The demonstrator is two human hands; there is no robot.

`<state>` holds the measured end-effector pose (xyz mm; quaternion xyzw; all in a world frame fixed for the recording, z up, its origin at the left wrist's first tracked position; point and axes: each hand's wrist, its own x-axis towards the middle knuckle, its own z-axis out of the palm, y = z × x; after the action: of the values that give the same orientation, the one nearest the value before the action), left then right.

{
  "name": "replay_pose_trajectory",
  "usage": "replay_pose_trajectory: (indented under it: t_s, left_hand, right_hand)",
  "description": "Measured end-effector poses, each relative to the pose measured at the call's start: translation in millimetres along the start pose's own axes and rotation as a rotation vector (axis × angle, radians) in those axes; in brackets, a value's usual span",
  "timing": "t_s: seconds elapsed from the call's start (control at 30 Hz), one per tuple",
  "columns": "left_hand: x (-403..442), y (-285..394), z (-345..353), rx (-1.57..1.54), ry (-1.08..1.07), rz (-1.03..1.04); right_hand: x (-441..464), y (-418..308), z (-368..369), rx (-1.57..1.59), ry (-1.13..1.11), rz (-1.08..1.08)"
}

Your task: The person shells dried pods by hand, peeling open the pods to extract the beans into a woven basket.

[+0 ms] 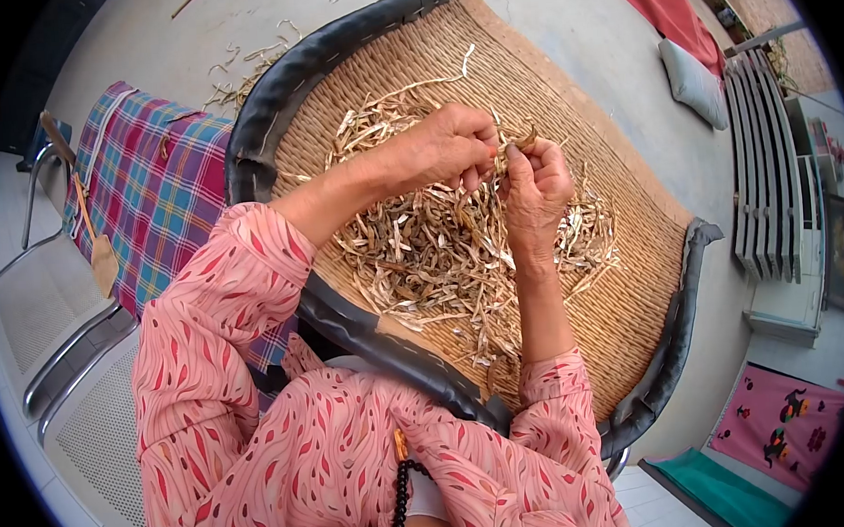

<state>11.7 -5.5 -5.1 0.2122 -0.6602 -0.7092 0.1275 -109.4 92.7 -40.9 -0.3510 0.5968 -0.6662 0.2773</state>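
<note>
Both my hands meet over a pile of dried pods (pixel 440 248), which lies on a woven tray (pixel 620 215) with a black padded rim. My left hand (pixel 449 148) is closed, its fingertips pinched near a small dry pod. Just right of it, my right hand (pixel 538 176) has thumb and fingers pressed together around a pale, curled pod piece (pixel 502 160). The fingertips of the two hands almost touch. Some of the pod is hidden behind the fingers.
Metal chairs (pixel 47 293) stand at the left beside a plaid cloth (pixel 165 186). Pod scraps (pixel 241 82) lie on the floor beyond the tray. A grey cushion (pixel 693 84), a red cloth (pixel 662 12) and a slatted rack (pixel 762 165) are at the right.
</note>
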Motion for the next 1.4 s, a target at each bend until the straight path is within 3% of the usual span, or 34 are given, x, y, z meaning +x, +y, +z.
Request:
replay_pose_trajectory:
  t_s: [0.1,0.5,0.6,0.8,1.03,1.1,1.2,1.33,1.4]
  left_hand:
    - [2.7,1.6,-1.2,-0.003,-0.021,-0.08]
    - [6.1,-3.2,-1.8,-0.047,0.042,-0.083]
    - [9.7,-11.9,-2.3,-0.007,0.047,0.01]
    - [6.2,0.2,-1.9,-0.093,0.101,-0.164]
    - [7.0,-2.3,0.2,-0.044,0.161,-0.011]
    - [5.3,-2.2,5.4,-0.026,0.133,0.08]
    - [7.9,-3.0,0.9,0.307,0.235,0.157]
    - [7.2,13.3,-17.2,-0.01,0.378,0.222]
    - [4.2,38.2,-47.9,-0.289,0.693,0.457]
  right_hand:
    - [0.4,0.2,-1.0,-0.002,0.021,-0.005]
    - [1.2,0.0,-1.5,0.099,0.0,0.043]
    - [1.0,-3.8,-1.7,0.099,0.002,0.088]
    - [3.3,-0.5,-3.4,0.088,-0.043,0.073]
    - [4.2,-4.0,-0.2,0.014,-0.098,0.039]
    - [6.2,-1.9,1.2,-0.142,-0.118,-0.029]
    - [5.4,-9.9,3.9,-0.144,-0.198,-0.023]
    - [8.3,-13.5,5.9,-0.014,-0.164,0.026]
    - [12.3,-11.8,4.9,0.029,-0.089,0.039]
